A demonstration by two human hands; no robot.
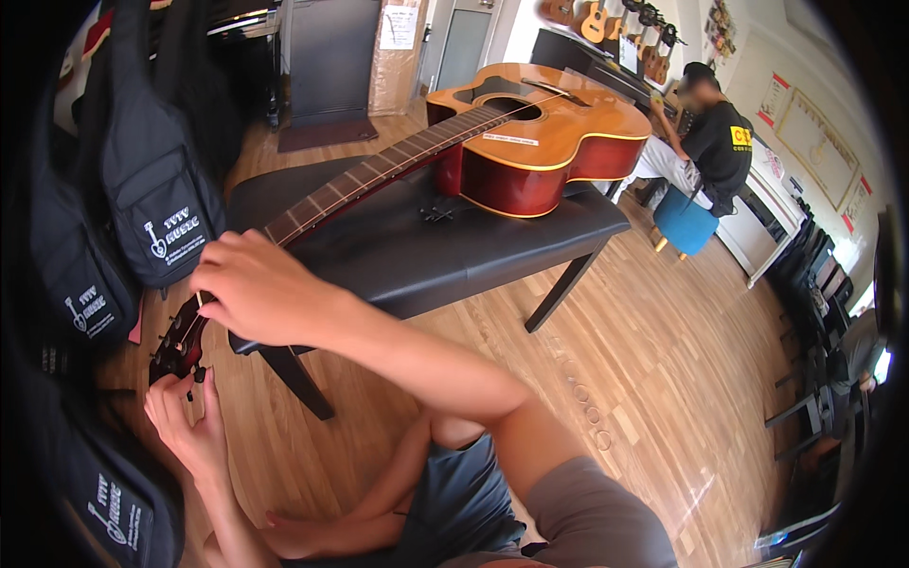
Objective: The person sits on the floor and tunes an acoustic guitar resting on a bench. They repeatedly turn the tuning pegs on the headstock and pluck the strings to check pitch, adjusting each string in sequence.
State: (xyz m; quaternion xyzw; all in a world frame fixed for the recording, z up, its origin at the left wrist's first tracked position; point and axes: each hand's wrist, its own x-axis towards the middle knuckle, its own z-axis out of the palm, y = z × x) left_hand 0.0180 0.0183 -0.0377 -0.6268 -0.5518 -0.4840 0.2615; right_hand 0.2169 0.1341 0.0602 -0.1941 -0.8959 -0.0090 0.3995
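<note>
An acoustic guitar (568, 118) with an orange-brown top and dark red sides lies on its back on a black padded bench (407, 270). Its neck points toward me at the lower left, and the dark headstock (175, 346) juts past the bench's end. My left hand (189, 426) is closed at the headstock, thumb and fingers on a tuning peg (199, 376). Over the nut end of the neck, my right hand (258, 292) is bent with its fingers pinched on a thin guitar string; its palm hides part of the neck.
Small black pieces (437, 214) lie on the bench beside the guitar body. Coiled strings (589, 417) rest on the wooden floor. Black guitar bags (156, 180) stand close on the left. Farther back, a person (715, 142) sits on a blue stool (684, 222).
</note>
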